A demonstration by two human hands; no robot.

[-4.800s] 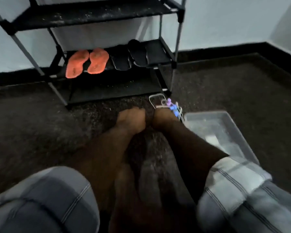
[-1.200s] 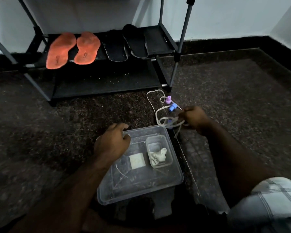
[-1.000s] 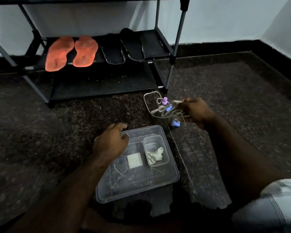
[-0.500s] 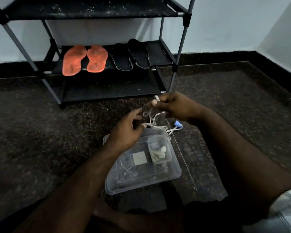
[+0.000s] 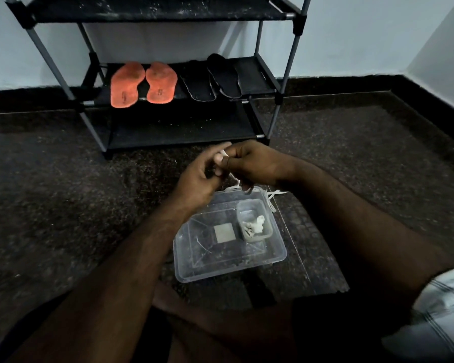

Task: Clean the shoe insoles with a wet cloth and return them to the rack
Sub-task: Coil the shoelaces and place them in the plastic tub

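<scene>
Both hands meet above the far rim of the clear rectangular plastic tub [image 5: 230, 268] on the dark speckled floor [image 5: 63, 205]. The right hand [image 5: 254, 163] pinches a thin white cord [image 5: 271, 195] with curled fingers; the left hand [image 5: 198, 176] touches the cord's upper end, grip unclear. The orange pair of insoles [image 5: 142, 85] and black pair of insoles [image 5: 211, 78] lie on the black metal-framed rack's [image 5: 262, 74] middle shelf. A crumpled white cloth [image 5: 254, 225] sits in a small clear container [image 5: 269, 234] inside the tub.

white cord [image 5: 272, 195], dark speckled floor [image 5: 364, 158]
</scene>
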